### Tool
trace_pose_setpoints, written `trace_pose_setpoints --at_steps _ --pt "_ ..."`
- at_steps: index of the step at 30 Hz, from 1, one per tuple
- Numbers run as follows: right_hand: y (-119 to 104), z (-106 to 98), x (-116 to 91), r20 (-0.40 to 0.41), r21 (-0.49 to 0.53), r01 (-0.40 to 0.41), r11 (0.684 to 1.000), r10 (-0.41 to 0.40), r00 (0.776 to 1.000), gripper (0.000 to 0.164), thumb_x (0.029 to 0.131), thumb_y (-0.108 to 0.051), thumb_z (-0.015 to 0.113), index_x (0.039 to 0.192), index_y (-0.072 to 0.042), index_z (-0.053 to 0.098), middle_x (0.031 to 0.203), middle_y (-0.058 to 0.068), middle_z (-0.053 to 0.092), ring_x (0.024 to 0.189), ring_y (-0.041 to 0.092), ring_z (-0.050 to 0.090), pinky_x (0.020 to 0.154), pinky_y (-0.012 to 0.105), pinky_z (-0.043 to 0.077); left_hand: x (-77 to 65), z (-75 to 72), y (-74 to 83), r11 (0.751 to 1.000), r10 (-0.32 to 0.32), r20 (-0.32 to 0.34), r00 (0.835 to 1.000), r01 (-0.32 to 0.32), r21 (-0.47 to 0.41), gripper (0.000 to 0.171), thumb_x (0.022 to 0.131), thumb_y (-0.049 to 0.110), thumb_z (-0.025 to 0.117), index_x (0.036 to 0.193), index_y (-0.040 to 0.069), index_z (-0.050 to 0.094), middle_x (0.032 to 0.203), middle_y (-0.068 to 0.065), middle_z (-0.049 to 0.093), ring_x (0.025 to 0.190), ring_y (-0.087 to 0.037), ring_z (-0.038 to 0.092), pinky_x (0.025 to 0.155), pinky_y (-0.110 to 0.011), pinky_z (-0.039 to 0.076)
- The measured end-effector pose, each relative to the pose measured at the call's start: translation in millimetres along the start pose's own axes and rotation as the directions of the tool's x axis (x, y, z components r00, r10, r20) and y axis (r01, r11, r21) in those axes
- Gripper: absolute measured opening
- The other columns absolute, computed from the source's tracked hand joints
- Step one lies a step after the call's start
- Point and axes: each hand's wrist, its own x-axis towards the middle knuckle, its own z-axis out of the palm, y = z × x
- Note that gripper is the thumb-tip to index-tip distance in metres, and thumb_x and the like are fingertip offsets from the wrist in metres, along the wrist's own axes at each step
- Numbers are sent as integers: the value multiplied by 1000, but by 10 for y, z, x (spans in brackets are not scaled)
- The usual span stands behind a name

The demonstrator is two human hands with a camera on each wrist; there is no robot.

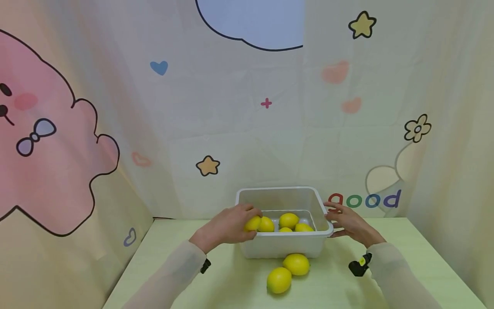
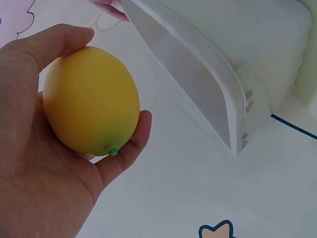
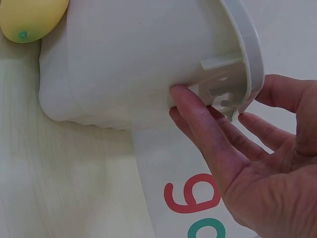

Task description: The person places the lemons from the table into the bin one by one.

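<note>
My left hand (image 1: 233, 223) grips a yellow lemon (image 2: 91, 101) between curled fingers and thumb; its small green tip shows in the left wrist view. In the head view this hand is at the left front corner of a white plastic bin (image 1: 283, 246), with the lemon at the rim. Inside the bin lie several lemons (image 1: 288, 220). At the bin's right side, my right hand (image 1: 349, 223) holds the rim; in the right wrist view some fingers (image 3: 190, 111) touch the outer wall and another reaches behind the rim.
Two more lemons, one nearer (image 1: 279, 280) and one just behind it (image 1: 296, 264), lie on the pale green table (image 1: 216, 283) in front of the bin. Behind the bin hangs a printed curtain (image 1: 231, 120) with stars, hearts and the word "good".
</note>
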Motion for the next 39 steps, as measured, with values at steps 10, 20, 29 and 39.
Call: trace_pose_setpoints --at_steps 10,20,29,39 --pt "-12 11 -15 2 5 -6 1000 6 1000 61 95 -24 51 148 -14 22 142 28 36 109 40 59 77 43 57 152 -77 -71 999 -33 -3 999 33 -35 41 84 34 64 123 25 54 114 5 55 86 -11 50 71 -20 47" --pt "10 18 -24 3 -3 -2 1000 2 1000 62 95 -26 51 148 -15 21 147 25 28 108 38 60 77 42 57 262 -155 -98 995 -71 12 997 72 -68 40 86 34 62 124 26 53 116 5 55 92 -12 49 76 -21 49" --pt "21 8 7 -6 -7 -9 1000 9 1000 62 94 -27 51 148 -17 22 145 24 34 107 35 61 78 41 57 365 -152 -161 990 -101 14 995 102 -93 41 85 33 63 124 26 53 111 5 56 89 -12 50 74 -20 47" --pt "6 4 4 -1 -11 -2 1000 2 1000 63 94 -28 51 148 -16 21 142 26 37 105 34 62 77 42 57 461 -122 -216 984 -132 13 991 132 -123 39 84 33 61 122 25 53 107 5 55 86 -13 50 67 -20 45"
